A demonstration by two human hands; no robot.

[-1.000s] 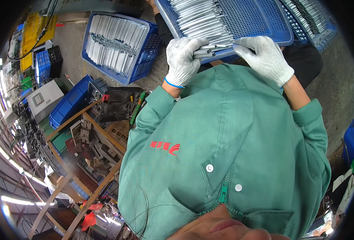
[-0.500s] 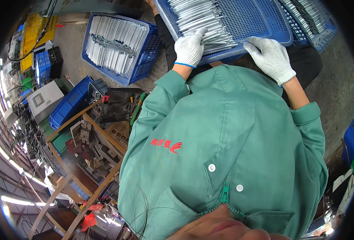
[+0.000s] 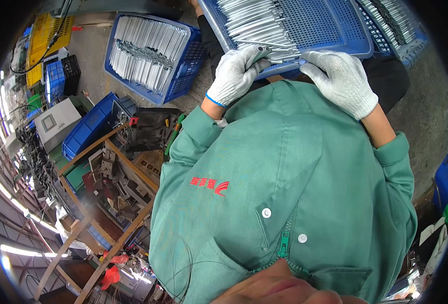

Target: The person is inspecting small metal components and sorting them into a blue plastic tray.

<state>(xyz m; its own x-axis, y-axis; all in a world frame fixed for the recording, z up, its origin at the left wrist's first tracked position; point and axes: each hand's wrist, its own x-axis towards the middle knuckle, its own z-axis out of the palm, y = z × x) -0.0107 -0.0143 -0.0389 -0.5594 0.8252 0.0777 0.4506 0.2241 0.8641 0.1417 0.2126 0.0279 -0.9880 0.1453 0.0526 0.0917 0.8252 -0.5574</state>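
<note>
My left hand (image 3: 233, 77), in a white knitted glove with a blue cuff edge, is closed around a silvery metal tube (image 3: 257, 55); its hollow end sticks out past the fingers. In front of me, a blue plastic basket (image 3: 330, 30) holds rows of similar metal tubes (image 3: 254, 25) on its left side. My right hand (image 3: 341, 81), also gloved, is at the basket's near edge on the right. Its fingers are curled with thumb and fingertips close together; what lies between them, if anything, is hidden.
Another blue basket (image 3: 189, 66) full of tubes stands on the floor to the left. A third basket (image 3: 406, 55) with tubes sits at the far right. Further left are a blue crate (image 3: 89, 126), a grey box with a panel (image 3: 57, 121) and a wooden frame (image 3: 130, 162) around metal parts.
My left hand has drawn back from the tubes toward me and slightly left, now with a tube in its grip. The right hand has shifted slightly left, its fingers more curled.
</note>
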